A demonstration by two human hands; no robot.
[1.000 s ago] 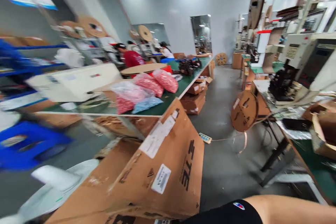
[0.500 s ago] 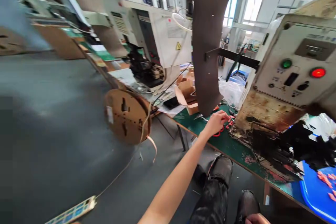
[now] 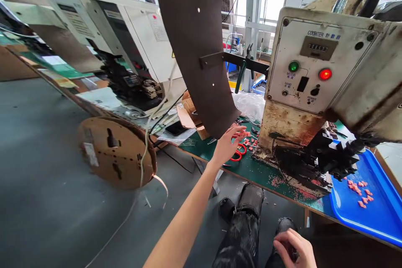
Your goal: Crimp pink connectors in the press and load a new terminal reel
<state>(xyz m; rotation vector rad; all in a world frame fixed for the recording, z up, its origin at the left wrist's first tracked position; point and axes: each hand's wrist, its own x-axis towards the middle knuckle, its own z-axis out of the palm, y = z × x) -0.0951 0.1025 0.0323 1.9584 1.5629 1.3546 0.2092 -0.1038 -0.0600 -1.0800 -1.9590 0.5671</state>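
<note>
My left hand (image 3: 227, 145) is over the green bench, its curled fingers around small pink pieces (image 3: 238, 133). Scissors with red handles (image 3: 240, 152) lie beside that hand, partly hidden by it. More pink pieces (image 3: 251, 141) are scattered between it and the base of the machine. Low in the view, above my legs, my right hand (image 3: 298, 248) has its thumb and fingers curled together at the tips. Whatever may be between those fingertips is too hidden to make out.
A worn machine (image 3: 301, 67) with a counter and a lit red lamp stands on the bench (image 3: 266, 176). A blue tray (image 3: 373, 217) holds pink pieces at right. A dark curved sheet (image 3: 201, 50) hangs before me. A cardboard reel (image 3: 116, 150) stands at left.
The view has turned right, showing more of the machine and the tray. My left hand has shifted away from the machine's base, exposing the scissors. My right hand has come further into view.
</note>
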